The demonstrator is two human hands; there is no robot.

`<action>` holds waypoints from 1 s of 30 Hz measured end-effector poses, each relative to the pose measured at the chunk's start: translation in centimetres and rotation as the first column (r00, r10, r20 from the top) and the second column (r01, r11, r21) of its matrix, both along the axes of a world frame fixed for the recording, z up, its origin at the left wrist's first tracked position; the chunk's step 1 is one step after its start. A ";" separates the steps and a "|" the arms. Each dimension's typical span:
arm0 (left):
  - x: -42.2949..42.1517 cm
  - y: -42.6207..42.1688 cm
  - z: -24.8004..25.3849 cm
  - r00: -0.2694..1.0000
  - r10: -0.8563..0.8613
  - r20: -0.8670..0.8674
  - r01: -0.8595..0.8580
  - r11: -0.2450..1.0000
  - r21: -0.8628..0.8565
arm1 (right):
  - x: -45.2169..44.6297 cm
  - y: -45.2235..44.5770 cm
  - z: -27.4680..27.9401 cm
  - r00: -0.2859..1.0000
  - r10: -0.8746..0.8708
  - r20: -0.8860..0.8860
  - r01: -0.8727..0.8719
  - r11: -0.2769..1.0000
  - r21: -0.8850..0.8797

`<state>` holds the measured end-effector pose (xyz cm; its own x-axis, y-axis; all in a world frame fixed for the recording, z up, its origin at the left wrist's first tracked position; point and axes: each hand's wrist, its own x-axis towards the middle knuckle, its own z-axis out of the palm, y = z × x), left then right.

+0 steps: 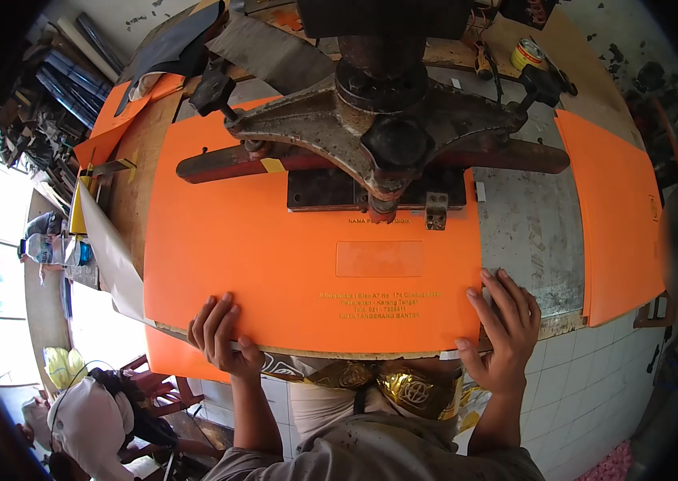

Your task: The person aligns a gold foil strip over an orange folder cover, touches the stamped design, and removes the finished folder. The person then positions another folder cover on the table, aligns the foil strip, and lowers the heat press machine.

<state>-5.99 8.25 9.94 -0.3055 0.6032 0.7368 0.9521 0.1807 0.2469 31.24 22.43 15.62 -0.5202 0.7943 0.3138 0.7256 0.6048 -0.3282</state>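
Observation:
A large orange cover [227, 240] lies flat under the press head [387, 120], with gold lettering and a faint rectangular outline on it. My left hand [225, 337] holds its front edge near the left corner, fingers curled on top and thumb at the rim. At the front right corner, my right hand [503, 329] steadies the same cover, its thumb on the front edge and its fingers along the right side. The press's dark block [331, 191] hangs over the cover's back part and hides some lettering.
More orange covers [615, 224] lie to the right, past the grey metal plate [527, 240]. A tin [526, 54] stands at the back right. Gold foil [411, 389] hangs before my lap. Another person [94, 413] is at the lower left.

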 end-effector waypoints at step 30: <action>0.1 0.1 -0.3 1.000 0.003 0.004 -0.003 0.999 0.036 | -0.1 0.1 0.4 1.000 -0.008 -0.003 0.008 1.000 -0.019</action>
<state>-5.92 8.35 9.63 -0.3101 0.5755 0.7567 0.9506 0.1744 0.2569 31.14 22.52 16.00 -0.5127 0.8045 0.2998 0.7297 0.5923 -0.3416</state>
